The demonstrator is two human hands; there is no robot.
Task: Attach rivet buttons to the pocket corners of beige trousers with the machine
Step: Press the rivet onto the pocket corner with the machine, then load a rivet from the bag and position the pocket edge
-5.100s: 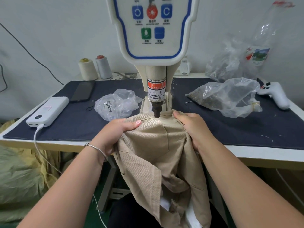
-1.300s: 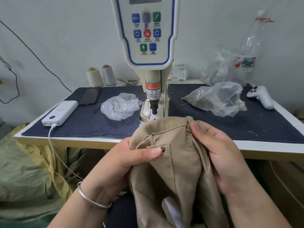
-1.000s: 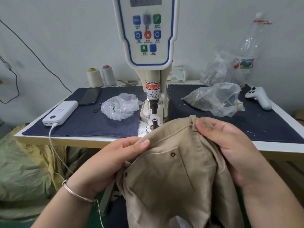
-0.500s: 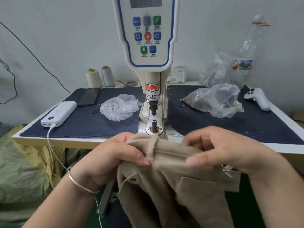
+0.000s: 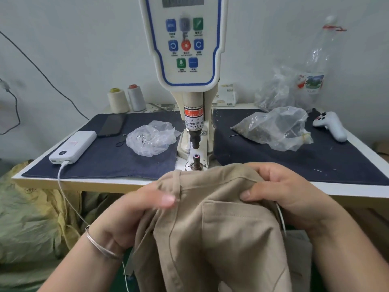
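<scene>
The beige trousers point(image 5: 221, 232) hang in front of the table edge, waistband uppermost, with a plain pocket corner point(image 5: 205, 204) showing between my hands. My left hand point(image 5: 134, 209) grips the cloth at the waistband by a belt loop, thumb on top. My right hand point(image 5: 280, 190) pinches the waistband on the right, thumb just above the pocket's top edge. The rivet machine point(image 5: 185, 45) stands straight ahead; its punch point(image 5: 194, 141) hangs above the bare lower die point(image 5: 196, 160), just beyond the waistband.
On the dark mat point(image 5: 117, 157) lie a clear bag of rivets point(image 5: 151, 138), a white power bank point(image 5: 73, 147) with its cable, and a phone point(image 5: 111, 125). Right of the machine are a larger bag of parts point(image 5: 273, 129) and a white controller point(image 5: 330, 125). Thread cones point(image 5: 126, 99) stand behind.
I have pulled the trousers off the die and turned them in my hands. The riveted corner has gone out of sight, and a plain pocket corner now faces me, closer to the machine.
</scene>
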